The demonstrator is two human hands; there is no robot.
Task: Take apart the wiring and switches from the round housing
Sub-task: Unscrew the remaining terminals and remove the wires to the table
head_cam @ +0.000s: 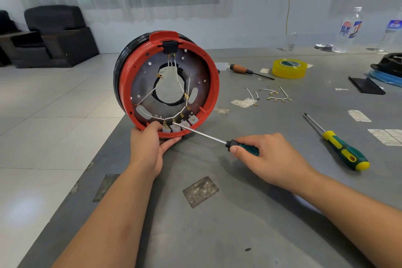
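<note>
A round red housing (214,85) with a black band stands on edge at the grey table's left corner, its open side facing me. Inside, white wires (180,86) with brass terminals run from a black connector (170,47) at the top to several grey switches (180,126) along the bottom rim. My left hand (150,144) grips the bottom rim of the housing, beside the switches. My right hand (265,154) holds a green-handled screwdriver (202,135), and its tip touches a brass terminal above the switches.
Loose white wires with terminals (269,94) lie on the grey table (239,213). To the right lie a green-and-yellow screwdriver (343,150), a wooden-handled screwdriver (248,70) and a roll of yellow tape (289,68). Water bottles (348,30) stand at the far edge.
</note>
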